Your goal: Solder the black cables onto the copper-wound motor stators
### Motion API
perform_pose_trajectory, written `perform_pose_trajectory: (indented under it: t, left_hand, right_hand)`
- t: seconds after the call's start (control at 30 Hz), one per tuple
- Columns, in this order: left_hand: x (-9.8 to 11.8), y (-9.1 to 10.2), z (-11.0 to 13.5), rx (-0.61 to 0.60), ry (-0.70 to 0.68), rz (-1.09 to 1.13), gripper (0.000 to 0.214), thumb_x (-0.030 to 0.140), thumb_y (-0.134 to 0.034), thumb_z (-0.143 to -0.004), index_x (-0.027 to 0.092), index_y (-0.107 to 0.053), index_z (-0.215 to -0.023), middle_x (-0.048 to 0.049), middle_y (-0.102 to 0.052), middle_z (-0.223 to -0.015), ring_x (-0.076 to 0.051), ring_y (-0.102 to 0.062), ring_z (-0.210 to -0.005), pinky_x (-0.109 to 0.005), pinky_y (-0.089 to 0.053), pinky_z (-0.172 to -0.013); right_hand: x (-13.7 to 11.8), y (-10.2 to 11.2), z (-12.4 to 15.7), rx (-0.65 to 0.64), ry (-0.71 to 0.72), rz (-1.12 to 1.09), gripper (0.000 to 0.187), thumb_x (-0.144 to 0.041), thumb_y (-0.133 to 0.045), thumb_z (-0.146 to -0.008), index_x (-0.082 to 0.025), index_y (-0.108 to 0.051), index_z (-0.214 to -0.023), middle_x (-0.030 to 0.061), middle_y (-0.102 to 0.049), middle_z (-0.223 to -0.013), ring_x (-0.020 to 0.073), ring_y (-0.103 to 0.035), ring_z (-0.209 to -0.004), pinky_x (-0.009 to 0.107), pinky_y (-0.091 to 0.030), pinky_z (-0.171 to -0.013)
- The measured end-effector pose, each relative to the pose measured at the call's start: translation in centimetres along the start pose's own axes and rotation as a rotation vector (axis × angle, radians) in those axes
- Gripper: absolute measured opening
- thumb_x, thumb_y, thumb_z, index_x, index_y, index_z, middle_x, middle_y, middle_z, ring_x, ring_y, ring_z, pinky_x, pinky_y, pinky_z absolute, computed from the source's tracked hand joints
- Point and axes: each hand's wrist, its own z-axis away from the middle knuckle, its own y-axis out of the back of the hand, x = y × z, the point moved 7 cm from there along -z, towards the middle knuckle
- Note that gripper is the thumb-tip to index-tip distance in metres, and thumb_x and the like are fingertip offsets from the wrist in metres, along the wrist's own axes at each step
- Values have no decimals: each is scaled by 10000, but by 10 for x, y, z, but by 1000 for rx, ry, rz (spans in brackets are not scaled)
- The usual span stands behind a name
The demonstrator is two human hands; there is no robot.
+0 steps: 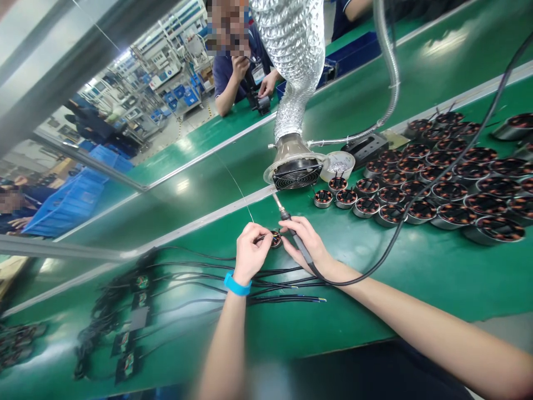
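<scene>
My left hand (250, 250), with a blue wristband (237, 284), pinches the end of a black cable (259, 239) beside a small round motor part with copper windings (276, 239). A thin silvery wire (236, 183) runs down from above to the fingers of this hand. My right hand (306, 241) is closed round the dark handle of a soldering iron (296, 236). Its metal tip points up and away, apart from the motor part. Several black cables (287, 300) with bare coloured ends lie on the green table below my hands.
An extractor fan (297, 173) on a foil duct (297, 66) hangs just beyond the iron. A white cup (339, 165) and rows of motor parts (391, 214) stand at right. The iron's cord (385, 255) crosses my right forearm. Cables with small boards (129, 333) lie left; a co-worker (244, 72) sits opposite.
</scene>
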Motion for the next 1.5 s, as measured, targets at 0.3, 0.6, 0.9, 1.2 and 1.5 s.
perform_pose_trajectory:
  t: [0.3, 0.6, 0.9, 1.2, 1.5]
  left_hand:
    - [-2, 10, 2, -19, 29, -34, 143, 192, -642, -879, 181, -662, -738, -20, -579, -816, -135, -546, -748, -250, -413, -644]
    - [-6, 8, 10, -49, 68, -35, 138, 202, -645, -878, 184, -672, -745, -21, -585, -823, -129, -541, -738, -248, -410, -640]
    - [-12, 10, 11, -33, 126, 2, 149, 191, -652, -857, 180, -672, -709, -25, -591, -798, -142, -554, -753, -265, -410, -662]
    - [-16, 9, 9, 0, 160, 61, 141, 202, -664, -848, 178, -682, -710, -23, -594, -803, -137, -571, -751, -261, -430, -674]
    - [-12, 5, 5, 3, 115, 36, 139, 207, -667, -857, 183, -708, -727, -28, -604, -796, -142, -571, -750, -258, -444, -659]
  right_hand:
    - [-2, -16, 2, -94, 167, 92, 458, -74, -476, -964, -251, -489, -1387, 104, -552, -1161, 207, -625, -1026, 338, -579, -868]
    - [-3, -15, 3, -114, 176, 88, 452, -104, -481, -970, -258, -494, -1395, 104, -580, -1176, 200, -649, -1020, 341, -587, -863]
    - [-19, 25, -4, 137, 89, 79, 216, -127, -604, -929, -226, -630, -1120, 40, -722, -942, 169, -699, -821, 306, -582, -788]
    - [2, 34, 12, 229, -154, -138, 115, -242, -556, -940, -208, -654, -890, -24, -596, -584, 139, -596, -498, 254, -456, -470]
    - [1, 34, 10, 230, -169, -145, 139, -268, -561, -934, -210, -664, -860, -33, -547, -531, 129, -529, -430, 254, -411, -425]
